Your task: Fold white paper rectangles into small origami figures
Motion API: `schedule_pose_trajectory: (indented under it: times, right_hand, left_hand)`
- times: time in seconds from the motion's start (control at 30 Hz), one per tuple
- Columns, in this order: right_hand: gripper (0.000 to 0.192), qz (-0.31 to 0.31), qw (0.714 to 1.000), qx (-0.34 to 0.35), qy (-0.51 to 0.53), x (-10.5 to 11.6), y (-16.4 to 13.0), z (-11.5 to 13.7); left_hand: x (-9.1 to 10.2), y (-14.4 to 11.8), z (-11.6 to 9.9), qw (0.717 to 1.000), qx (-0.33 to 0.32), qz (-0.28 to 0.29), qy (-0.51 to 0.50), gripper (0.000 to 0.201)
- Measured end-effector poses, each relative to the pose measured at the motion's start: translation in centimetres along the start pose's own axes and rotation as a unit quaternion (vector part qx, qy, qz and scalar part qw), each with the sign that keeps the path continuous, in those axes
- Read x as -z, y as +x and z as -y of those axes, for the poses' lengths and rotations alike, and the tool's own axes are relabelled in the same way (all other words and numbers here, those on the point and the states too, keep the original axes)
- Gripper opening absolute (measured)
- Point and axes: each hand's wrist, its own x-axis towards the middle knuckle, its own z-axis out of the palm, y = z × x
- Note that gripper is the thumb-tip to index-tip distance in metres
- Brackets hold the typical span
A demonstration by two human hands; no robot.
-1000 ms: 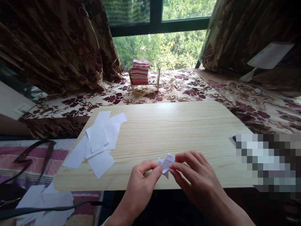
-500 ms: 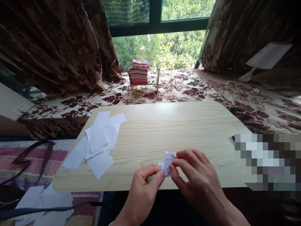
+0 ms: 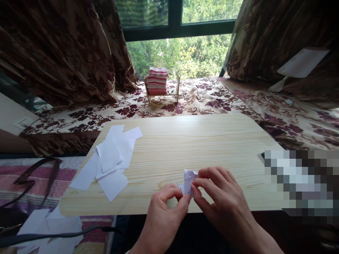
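A small folded piece of white paper (image 3: pixel 188 180) is held between both hands, above the near edge of the wooden table (image 3: pixel 212 148). My left hand (image 3: pixel 166 213) pinches its lower left part between thumb and forefinger. From the other side, my right hand (image 3: pixel 221 194) grips its right edge with thumb and fingertips. Creases and upright flaps show on the paper, while its lower edge is partly covered by my fingers. Several loose white paper sheets (image 3: pixel 109 155) lie overlapping on the table's left side.
More white sheets (image 3: pixel 57 225) lie on the striped cloth at lower left, with a dark strap (image 3: pixel 66 234) across them. A small rack (image 3: pixel 173 94) with folded pink-striped cloths (image 3: pixel 157 81) stands by the window. A lamp (image 3: pixel 303 63) sits at right. A blurred patch covers the table's right end.
My left thumb has shifted slightly right along the folded paper. The paper has turned a little and its top flaps stand more upright. My right hand has barely moved.
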Motion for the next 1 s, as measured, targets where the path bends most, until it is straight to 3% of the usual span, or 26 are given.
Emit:
schedule_pose_trajectory:
  times: [0.1, 0.23, 0.33, 0.43, 0.53, 0.6, 0.77, 1.0]
  right_hand:
    - [0.007, -0.015, 0.999, -0.034, 0.018, 0.1, -0.5, -0.2]
    - [0.007, -0.021, 0.979, -0.165, 0.115, 0.0, -1.4, -0.3]
    - [0.012, 0.032, 0.939, -0.269, 0.214, -0.4, -1.8, 0.1]
    - [0.022, 0.069, 0.88, -0.352, 0.311, -0.9, -1.7, 0.4]
    - [0.029, 0.062, 0.833, -0.4, 0.378, -1.4, -1.7, 0.5]
    - [0.03, 0.049, 0.818, -0.415, 0.396, -1.6, -1.7, 0.5]
    - [0.03, 0.039, 0.829, -0.409, 0.38, -1.9, -1.7, 0.5]
    - [0.013, -0.068, 0.912, -0.339, 0.22, -0.8, -1.9, 0.9]
  left_hand:
    - [-0.1, 0.0, 0.5, 1.0, 0.01, -0.02, -0.019, 0.021]
    - [-0.4, -0.1, 0.8, 0.998, 0.03, -0.041, -0.046, 0.024]
    - [-0.7, -0.1, 0.8, 0.997, 0.025, -0.036, -0.064, 0.025]
    - [-1.0, -0.2, 0.5, 0.997, 0.013, -0.02, -0.071, 0.027]
    - [-1.2, -0.3, 0.3, 0.997, 0.013, -0.024, -0.071, 0.028]
    - [-1.3, -0.4, 0.2, 0.997, 0.016, -0.031, -0.071, 0.026]
    - [-1.3, -0.5, 0.5, 0.996, 0.018, -0.029, -0.086, 0.021]
    - [-0.9, -0.2, 0.6, 0.996, 0.0, -0.017, -0.088, 0.021]
